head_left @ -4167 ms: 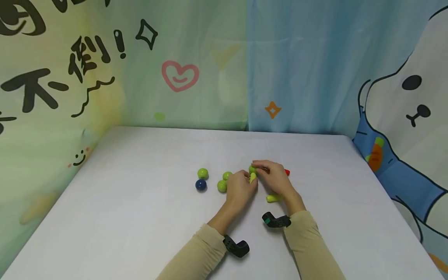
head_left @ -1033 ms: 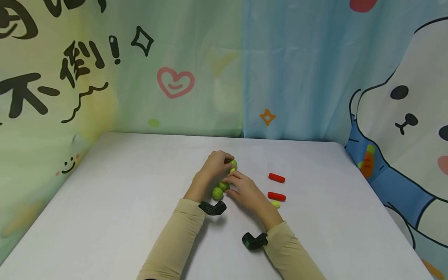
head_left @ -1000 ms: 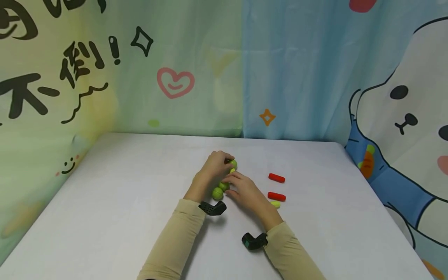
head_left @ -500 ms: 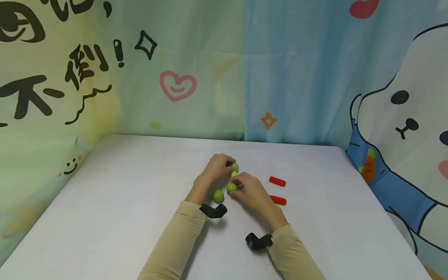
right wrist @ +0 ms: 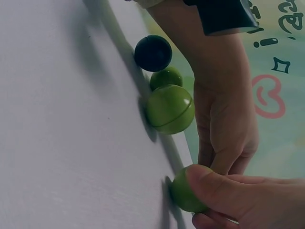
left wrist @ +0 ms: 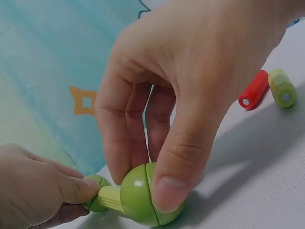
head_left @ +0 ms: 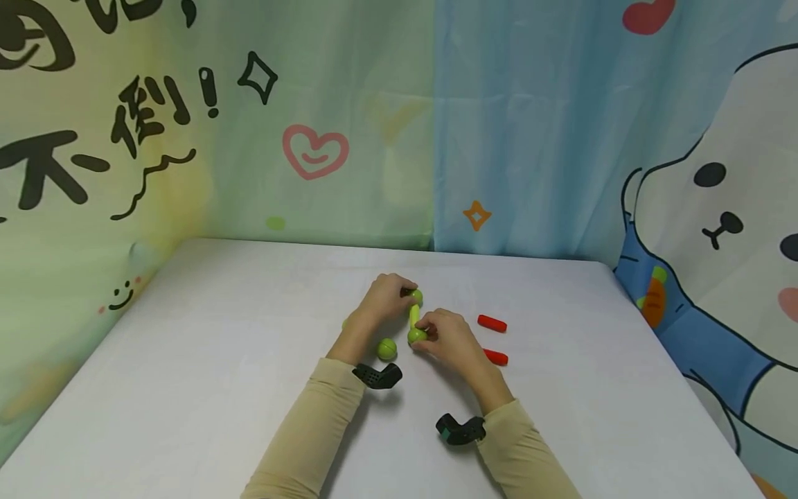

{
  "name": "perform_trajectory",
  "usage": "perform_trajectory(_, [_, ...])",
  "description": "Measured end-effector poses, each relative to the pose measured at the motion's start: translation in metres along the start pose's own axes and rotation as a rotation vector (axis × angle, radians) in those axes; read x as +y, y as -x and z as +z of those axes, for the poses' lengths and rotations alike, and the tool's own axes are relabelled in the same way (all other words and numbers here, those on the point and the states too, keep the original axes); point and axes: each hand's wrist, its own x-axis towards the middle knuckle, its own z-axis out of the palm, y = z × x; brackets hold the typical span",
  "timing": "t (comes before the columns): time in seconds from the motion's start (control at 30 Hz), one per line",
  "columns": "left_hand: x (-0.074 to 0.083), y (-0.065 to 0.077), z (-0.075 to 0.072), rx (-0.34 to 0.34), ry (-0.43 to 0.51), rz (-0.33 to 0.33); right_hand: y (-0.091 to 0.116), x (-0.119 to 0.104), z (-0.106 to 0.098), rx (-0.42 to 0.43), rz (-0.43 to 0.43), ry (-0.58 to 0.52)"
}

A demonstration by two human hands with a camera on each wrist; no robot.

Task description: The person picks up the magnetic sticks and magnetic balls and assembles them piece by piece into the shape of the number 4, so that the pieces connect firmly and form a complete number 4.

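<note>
Head view: the left hand (head_left: pixel 382 298) pinches the far green ball (head_left: pixel 418 297), the right hand (head_left: pixel 454 339) the near green ball (head_left: pixel 416 337), with a yellow-green rod (head_left: pixel 414 316) between the two hands. I'd keep all three in line and press gently, so neither ball twists away.

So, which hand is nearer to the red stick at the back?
Right. The right hand, pinching a green ball, is left of the red stick and slightly closer to the person; the left hand, holding another green ball, is farther left.
</note>
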Motion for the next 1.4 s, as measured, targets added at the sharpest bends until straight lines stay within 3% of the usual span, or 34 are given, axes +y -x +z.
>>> perform_trajectory(0.63, [-0.007,0.0,-0.004,-0.003,-0.001,-0.001,0.001,-0.002,0.005,0.024,0.094,-0.049])
perform_trajectory(1.13, [-0.008,-0.001,-0.011,0.003,0.029,0.005,-0.001,0.001,0.009,0.06,0.08,-0.041])
perform_trajectory(1.4, [-0.015,0.002,-0.016,0.043,0.047,-0.018,-0.001,0.001,0.019,0.069,0.064,-0.115])
